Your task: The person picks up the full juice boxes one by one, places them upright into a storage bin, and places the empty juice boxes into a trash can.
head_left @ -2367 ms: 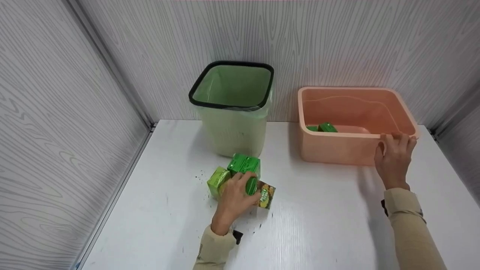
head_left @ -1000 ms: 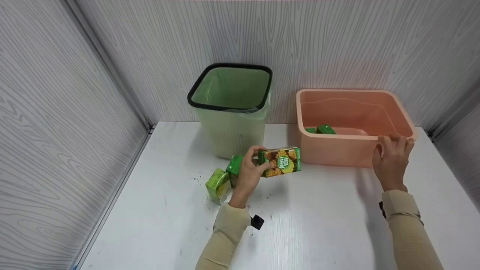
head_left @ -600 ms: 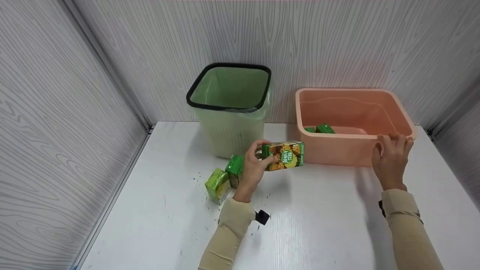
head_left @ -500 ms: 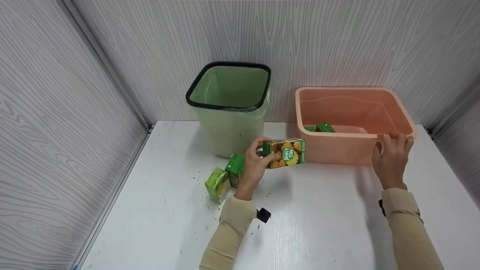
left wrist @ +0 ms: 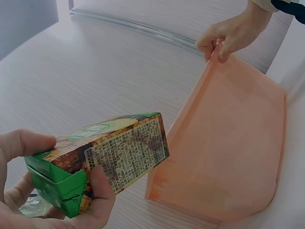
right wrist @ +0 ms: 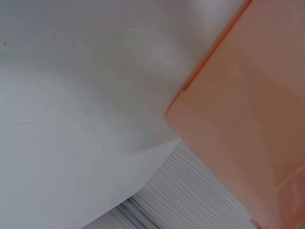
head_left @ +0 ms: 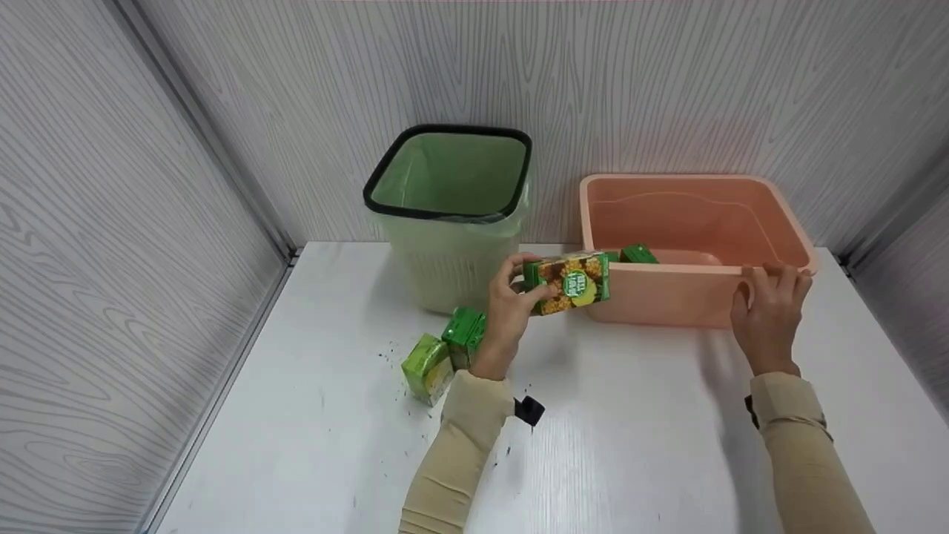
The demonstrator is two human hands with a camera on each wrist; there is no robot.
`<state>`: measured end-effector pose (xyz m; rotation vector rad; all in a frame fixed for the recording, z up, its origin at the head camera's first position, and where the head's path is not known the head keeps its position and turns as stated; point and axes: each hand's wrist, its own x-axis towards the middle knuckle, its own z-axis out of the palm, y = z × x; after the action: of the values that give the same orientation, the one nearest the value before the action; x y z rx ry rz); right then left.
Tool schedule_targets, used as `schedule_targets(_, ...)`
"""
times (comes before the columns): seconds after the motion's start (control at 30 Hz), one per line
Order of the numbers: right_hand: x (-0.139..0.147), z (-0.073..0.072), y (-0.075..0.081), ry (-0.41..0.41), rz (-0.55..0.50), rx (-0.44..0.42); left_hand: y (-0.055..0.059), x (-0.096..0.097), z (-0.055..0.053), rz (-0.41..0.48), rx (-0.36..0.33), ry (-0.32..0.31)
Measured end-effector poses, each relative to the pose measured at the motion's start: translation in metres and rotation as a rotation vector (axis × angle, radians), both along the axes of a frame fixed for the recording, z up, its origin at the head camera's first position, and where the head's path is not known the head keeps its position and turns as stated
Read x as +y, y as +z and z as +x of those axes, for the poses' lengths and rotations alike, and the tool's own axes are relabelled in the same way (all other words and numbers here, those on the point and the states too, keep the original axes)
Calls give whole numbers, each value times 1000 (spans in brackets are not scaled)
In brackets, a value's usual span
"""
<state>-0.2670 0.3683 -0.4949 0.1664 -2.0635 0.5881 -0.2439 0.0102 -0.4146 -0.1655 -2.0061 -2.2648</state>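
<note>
Green-and-brown carton [head_left: 571,285] pinched in the left hand [head_left: 510,311], held up by the pink bin [head_left: 660,298].
Left thumb and fingers close round one end, the other nearing the bin's front left corner; I cannot tell whether they touch. The right hand [head_left: 768,315] grips the front rim near its right corner. A lime box [head_left: 428,369] and a darker green box [head_left: 464,332] sit on the white table [head_left: 630,445].

The head view looks forward and down over the flat white surface [head_left: 630,445]; both wrist views look from nearer, the right towards a surface edge; all three share the salmon-pink rectangular plastic bin [head_left: 660,298].
</note>
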Motion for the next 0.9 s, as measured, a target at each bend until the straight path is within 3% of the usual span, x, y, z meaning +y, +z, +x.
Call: schedule_targets(0.9, -1, 0, -1, 0, -15, 4, 13, 23, -31, 28, -33, 13)
